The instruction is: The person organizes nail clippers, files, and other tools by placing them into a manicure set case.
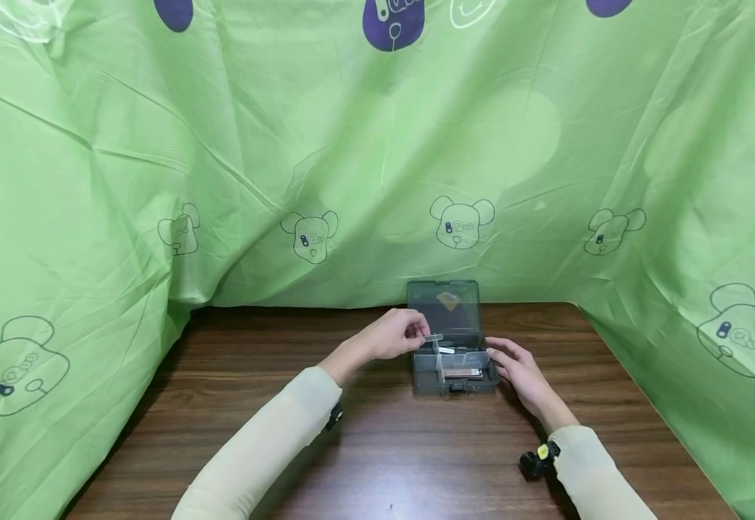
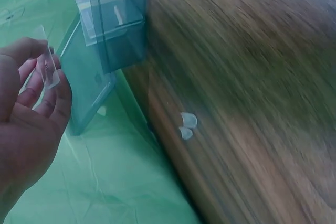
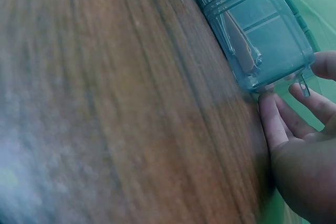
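Note:
A grey see-through plastic box [image 1: 428, 383] with compartments stands on the table, its lid [image 1: 458, 318] raised at the back. Inside, a nail clipper [image 1: 462, 373] lies in the front compartment, and a small white item [image 1: 445, 351] is behind it. My left hand [image 1: 395, 334] pinches a thin clear plastic divider [image 2: 48, 66] between thumb and fingers, above the box's back left part. At the box's right end, my right hand [image 1: 519, 367] grips the side, thumb and fingertips against the wall, as the right wrist view [image 3: 307, 124] shows.
The wooden table [image 1: 364, 448] reaches to a green curtain [image 1: 325, 144] behind and on both sides. A yellowish mark [image 1: 447, 300] shows on the lid. In the left wrist view, two small pale pieces [image 2: 189, 120] appear over the wood; I cannot tell what they are.

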### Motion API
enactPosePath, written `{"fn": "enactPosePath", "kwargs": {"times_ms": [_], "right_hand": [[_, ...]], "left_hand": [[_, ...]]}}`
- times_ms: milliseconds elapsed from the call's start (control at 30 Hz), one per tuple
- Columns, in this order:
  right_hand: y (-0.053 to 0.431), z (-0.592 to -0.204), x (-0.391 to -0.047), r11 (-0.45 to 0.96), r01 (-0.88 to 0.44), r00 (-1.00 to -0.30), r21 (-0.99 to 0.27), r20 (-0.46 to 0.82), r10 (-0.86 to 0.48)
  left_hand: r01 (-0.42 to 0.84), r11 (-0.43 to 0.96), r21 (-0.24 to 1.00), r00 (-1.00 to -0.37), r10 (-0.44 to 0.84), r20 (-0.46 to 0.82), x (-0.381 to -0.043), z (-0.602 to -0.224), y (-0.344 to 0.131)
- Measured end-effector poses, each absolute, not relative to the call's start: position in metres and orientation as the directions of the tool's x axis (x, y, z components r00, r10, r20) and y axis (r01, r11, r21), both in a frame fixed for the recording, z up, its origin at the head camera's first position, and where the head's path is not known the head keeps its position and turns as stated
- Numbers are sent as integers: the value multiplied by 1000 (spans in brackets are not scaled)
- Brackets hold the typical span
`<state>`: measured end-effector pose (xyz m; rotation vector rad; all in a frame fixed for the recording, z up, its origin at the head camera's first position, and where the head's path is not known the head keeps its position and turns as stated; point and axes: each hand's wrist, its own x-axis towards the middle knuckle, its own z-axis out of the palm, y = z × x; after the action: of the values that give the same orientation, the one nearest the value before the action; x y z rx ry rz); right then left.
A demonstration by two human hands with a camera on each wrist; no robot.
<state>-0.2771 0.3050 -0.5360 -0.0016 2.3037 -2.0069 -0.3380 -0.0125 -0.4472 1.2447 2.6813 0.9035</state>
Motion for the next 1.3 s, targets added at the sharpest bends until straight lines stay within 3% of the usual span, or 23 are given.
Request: {"fn": "enactPosePath", "kwargs": {"times_ms": [467,1300], "right_hand": [[305,-534,-278,141,60,-996,-988,-69,-59],[306,-535,-277,128,53,-996,-990,-62,-67]], "left_hand": [[656,447,608,-709,641,294,-351,-453,28],[584,516,627,-771,594,229,-354,-491,84]]}}
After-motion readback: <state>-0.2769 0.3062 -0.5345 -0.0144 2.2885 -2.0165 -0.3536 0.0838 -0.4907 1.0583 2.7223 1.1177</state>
